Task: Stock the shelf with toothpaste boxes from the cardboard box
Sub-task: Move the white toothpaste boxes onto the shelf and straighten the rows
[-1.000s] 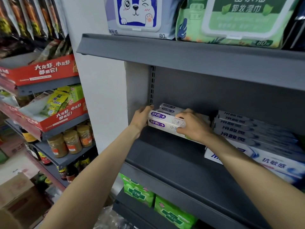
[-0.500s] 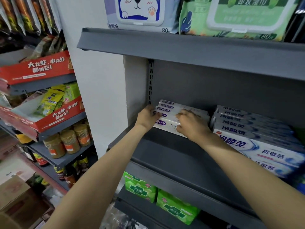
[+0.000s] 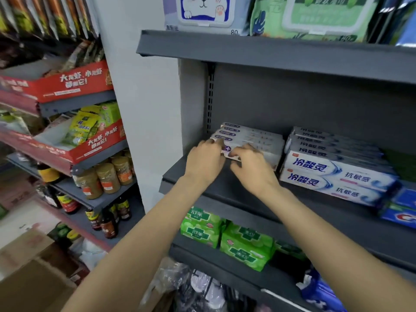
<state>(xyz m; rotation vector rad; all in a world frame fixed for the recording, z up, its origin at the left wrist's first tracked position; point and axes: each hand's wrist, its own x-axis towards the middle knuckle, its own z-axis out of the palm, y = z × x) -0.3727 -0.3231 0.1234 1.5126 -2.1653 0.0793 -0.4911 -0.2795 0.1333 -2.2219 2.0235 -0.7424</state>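
Purple-and-white toothpaste boxes (image 3: 252, 137) stacked at back left corner of grey shelf (image 3: 326, 216), just beside blue-and-white toothpaste boxes (image 3: 337, 174). Left hand (image 3: 203, 162) and right hand (image 3: 252, 168) both on front box, fingers curled over front face; firm grip or mere push, cannot tell. Judged light, stiff card, crushable at ends; hold along long sides.

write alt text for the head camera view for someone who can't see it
Both hands, left hand and right hand, press a stack of white toothpaste boxes toward the back left of a grey shelf. Blue-and-white toothpaste boxes sit stacked to their right; green packs lie on the shelf below.
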